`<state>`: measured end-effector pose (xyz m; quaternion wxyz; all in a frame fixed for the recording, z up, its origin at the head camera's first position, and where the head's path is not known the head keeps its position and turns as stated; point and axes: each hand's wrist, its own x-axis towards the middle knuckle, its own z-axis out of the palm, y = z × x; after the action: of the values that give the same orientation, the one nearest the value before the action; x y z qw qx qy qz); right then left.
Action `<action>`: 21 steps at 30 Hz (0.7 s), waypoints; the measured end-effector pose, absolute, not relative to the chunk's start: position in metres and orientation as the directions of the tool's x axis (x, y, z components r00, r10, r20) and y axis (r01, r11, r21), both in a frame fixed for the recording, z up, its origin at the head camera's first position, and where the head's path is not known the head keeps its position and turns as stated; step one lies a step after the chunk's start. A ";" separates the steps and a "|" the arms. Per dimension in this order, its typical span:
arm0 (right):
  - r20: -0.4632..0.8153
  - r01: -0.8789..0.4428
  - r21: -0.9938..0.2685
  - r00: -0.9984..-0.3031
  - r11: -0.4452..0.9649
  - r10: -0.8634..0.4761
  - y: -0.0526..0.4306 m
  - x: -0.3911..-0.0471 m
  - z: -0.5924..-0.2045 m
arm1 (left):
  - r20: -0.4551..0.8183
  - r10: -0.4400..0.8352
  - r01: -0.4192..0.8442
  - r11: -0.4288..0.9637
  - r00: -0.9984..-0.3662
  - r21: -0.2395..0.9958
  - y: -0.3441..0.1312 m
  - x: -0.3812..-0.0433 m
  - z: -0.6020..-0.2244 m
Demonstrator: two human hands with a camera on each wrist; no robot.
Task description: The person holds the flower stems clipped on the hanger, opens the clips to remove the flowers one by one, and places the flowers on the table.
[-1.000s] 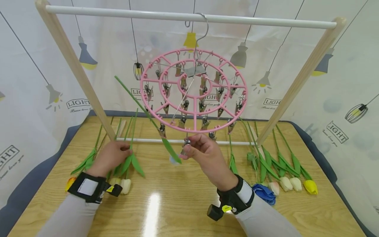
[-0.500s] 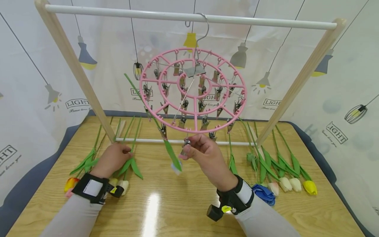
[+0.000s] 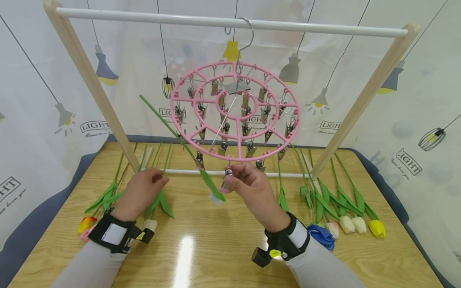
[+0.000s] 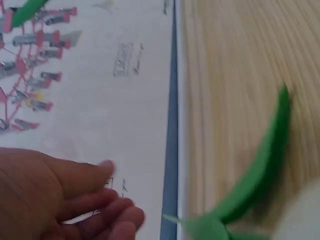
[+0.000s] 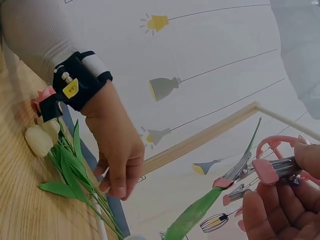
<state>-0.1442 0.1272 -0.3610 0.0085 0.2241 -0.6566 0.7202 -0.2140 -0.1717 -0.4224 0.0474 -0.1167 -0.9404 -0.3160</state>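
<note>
My right hand (image 3: 252,192) pinches a metal clip (image 5: 280,170) with pink tips, which hangs from the front rim of a pink round hanger (image 3: 238,156). Just left of it, another clip (image 3: 199,159) grips a green flower stem (image 3: 162,120). That stem leans up to the left, with its long leaf (image 3: 212,186) pointing down and a pale bloom (image 3: 216,199) partly hidden behind the leaf. My left hand (image 3: 142,194) hovers over the flowers on the left, fingers loosely bent and holding nothing. Under it lie white tulips (image 5: 39,140), partly covered by the hand and wrist strap.
A rack with a white top bar (image 3: 324,28) and wooden legs (image 3: 360,104) carries the hanger. On the right of the table (image 3: 216,260) lie several tulips (image 3: 347,224) and a blue flower (image 3: 321,236). An orange tulip (image 3: 86,225) lies far left.
My left hand has shifted slightly up and right, its fingertips now past the tulip stems. The clipped stem swings back and forth. My right hand stays on its clip.
</note>
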 end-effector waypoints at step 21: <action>0.329 -0.321 -0.944 -0.906 -0.077 -0.267 0.130 -0.145 -0.361 | 0.188 0.514 0.206 -0.023 -0.837 0.978 -0.105 -0.198 -0.405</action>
<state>-0.1449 0.1305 -0.3607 0.0191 0.2163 -0.6791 0.7012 -0.1977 -0.1046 -0.4054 -0.1158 -0.2613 -0.6891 -0.6659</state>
